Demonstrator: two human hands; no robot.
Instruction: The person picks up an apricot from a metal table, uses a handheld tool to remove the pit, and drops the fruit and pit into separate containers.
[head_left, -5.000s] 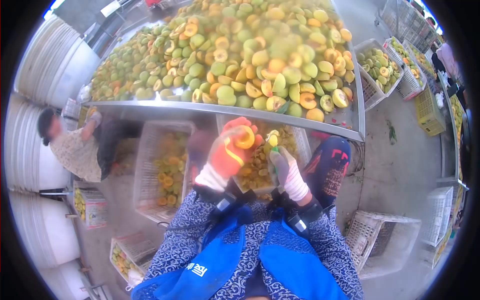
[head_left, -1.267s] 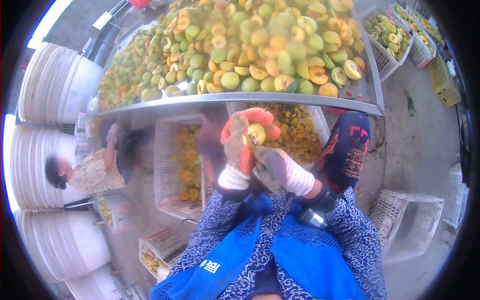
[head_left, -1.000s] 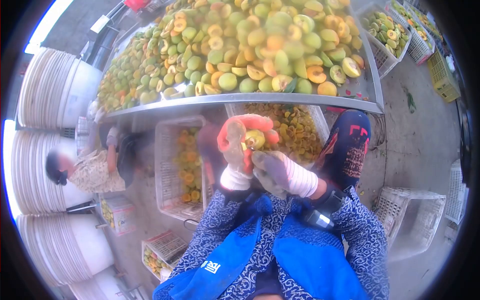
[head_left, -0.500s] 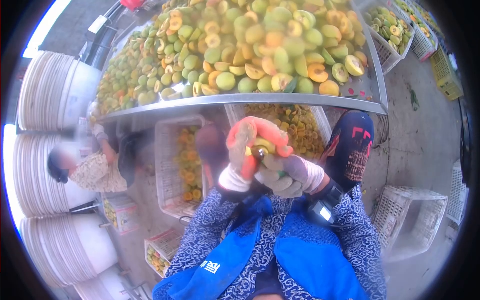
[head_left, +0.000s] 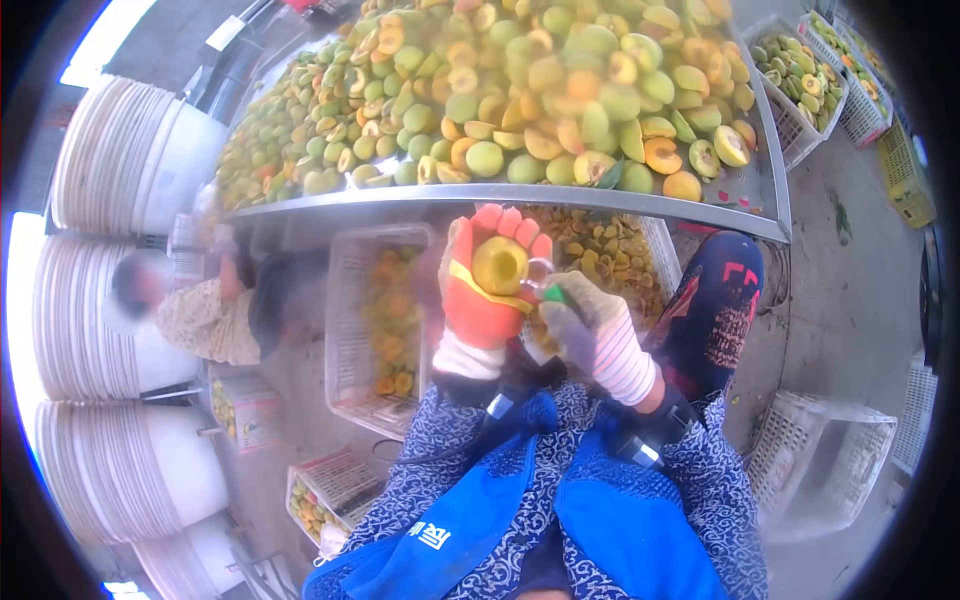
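Note:
My left hand (head_left: 487, 290), in an orange-palmed glove, lies palm up with a yellow-green fruit half (head_left: 500, 265) in it, its hollow side showing. My right hand (head_left: 585, 320), in a grey-white glove, is closed round the green handle of a small metal ring tool (head_left: 538, 272). The tool's ring is beside the fruit's right edge. Both hands are in front of the metal table (head_left: 500, 192), over crates. A heap of halved green and orange fruit (head_left: 540, 110) covers the table.
Below the table edge stand a white crate of fruit pieces (head_left: 335, 330) and another filled crate (head_left: 600, 245). An empty crate (head_left: 820, 460) lies at right. A co-worker (head_left: 205, 310) sits at left beside stacked white tubs (head_left: 100, 320). More fruit crates (head_left: 800, 90) stand upper right.
My left hand has opened out, showing the fruit half in its palm. My right hand has drawn away to the right, bringing the ring tool into view. The whole view has shifted slightly.

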